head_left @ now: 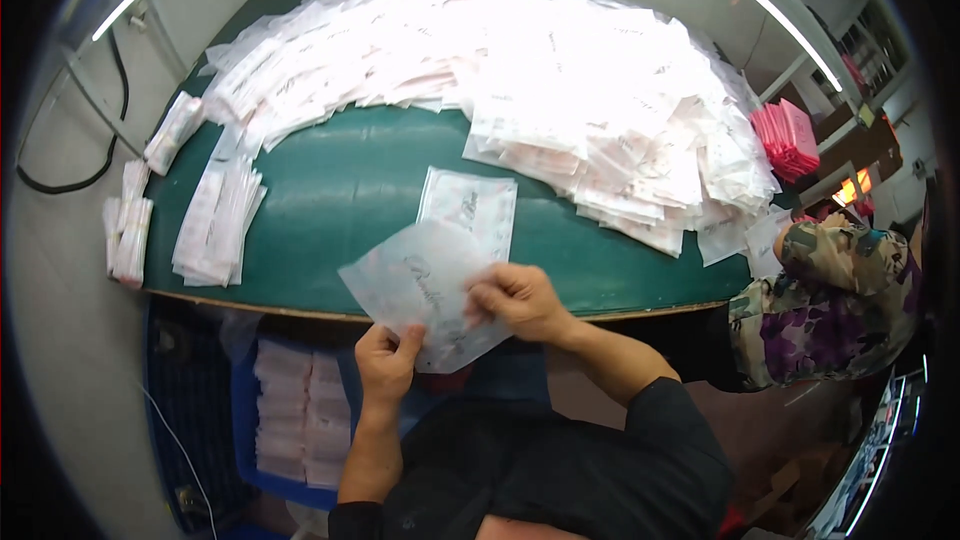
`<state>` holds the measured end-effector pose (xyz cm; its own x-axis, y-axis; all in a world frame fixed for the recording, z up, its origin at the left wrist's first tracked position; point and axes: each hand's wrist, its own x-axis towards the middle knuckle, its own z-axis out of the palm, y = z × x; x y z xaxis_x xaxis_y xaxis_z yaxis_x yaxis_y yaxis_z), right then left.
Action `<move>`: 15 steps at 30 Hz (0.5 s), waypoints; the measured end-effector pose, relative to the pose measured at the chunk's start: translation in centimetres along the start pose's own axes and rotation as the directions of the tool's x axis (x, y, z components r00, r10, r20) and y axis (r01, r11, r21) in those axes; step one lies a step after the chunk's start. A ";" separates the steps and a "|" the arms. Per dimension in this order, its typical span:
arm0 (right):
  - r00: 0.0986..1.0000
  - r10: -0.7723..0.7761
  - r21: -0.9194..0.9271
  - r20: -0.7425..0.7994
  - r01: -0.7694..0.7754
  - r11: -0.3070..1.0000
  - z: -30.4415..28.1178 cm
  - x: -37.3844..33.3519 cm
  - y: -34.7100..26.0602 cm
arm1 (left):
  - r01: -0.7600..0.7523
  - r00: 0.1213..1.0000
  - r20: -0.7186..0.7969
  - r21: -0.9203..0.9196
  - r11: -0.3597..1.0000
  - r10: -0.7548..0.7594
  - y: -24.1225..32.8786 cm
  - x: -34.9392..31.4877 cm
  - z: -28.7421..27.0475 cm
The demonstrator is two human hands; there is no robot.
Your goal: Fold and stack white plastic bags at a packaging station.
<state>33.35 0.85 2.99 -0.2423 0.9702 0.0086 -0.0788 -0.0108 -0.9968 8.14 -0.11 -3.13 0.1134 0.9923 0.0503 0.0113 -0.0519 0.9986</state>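
Note:
A flat, translucent white plastic bag point(415, 275) with dark script print is held up over the near table edge. My left hand point(388, 358) grips its lower left edge between thumb and fingers. At the bag's right edge, my right hand point(515, 302) is closed with fingers and thumb pinched together on it. Just beyond, another printed bag point(480, 205) lies flat on the green table point(345, 175), partly covered by the held one.
A big heap of similar white bags point(590, 70) spreads across the far side. Sorted bundles point(215, 225) lie at the left. Pink packets point(785, 140) are at the right, near a person in a camouflage top point(820, 310). Below the left edge, a blue crate point(245, 420) holds packed bags.

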 end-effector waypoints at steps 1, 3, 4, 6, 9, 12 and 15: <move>0.990 -0.088 -0.080 -0.109 0.079 0.994 -1.7 1.1 -1.9 | -0.014 1.000 0.008 -0.005 1.000 0.014 0.3 0.8 0.4; 0.931 -0.191 -0.192 -0.310 0.136 0.972 -7.4 4.9 -7.2 | -0.089 0.985 -0.143 0.055 0.995 0.096 1.3 1.3 1.2; 0.862 -0.202 -0.243 -0.464 0.095 0.965 -9.7 7.6 -10.8 | -0.070 0.983 -0.151 0.187 0.980 0.099 1.7 2.5 1.6; 0.808 -0.291 -0.322 -0.512 0.133 0.937 -18.8 13.1 -13.1 | -0.242 0.947 -0.068 0.492 0.836 0.314 2.2 4.2 3.1; 0.658 -0.507 -0.829 -0.557 -0.403 0.387 -26.9 17.9 -15.7 | -0.383 0.870 0.048 0.693 0.611 0.491 2.4 9.2 5.6; 0.630 -0.755 -0.968 -0.185 0.016 0.251 -25.1 17.7 -7.3 | -0.265 0.930 0.062 0.794 0.547 0.361 0.8 9.8 6.3; 0.853 -0.515 -0.948 0.084 0.227 0.221 -17.9 13.4 -0.8 | -0.201 0.955 0.029 0.796 0.571 0.297 -1.2 10.1 5.7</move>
<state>47.44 18.15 2.46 -0.2476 0.8126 0.5275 0.8446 0.4478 -0.2934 14.90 9.29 -3.94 0.1400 0.9286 0.3437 0.7744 -0.3190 0.5463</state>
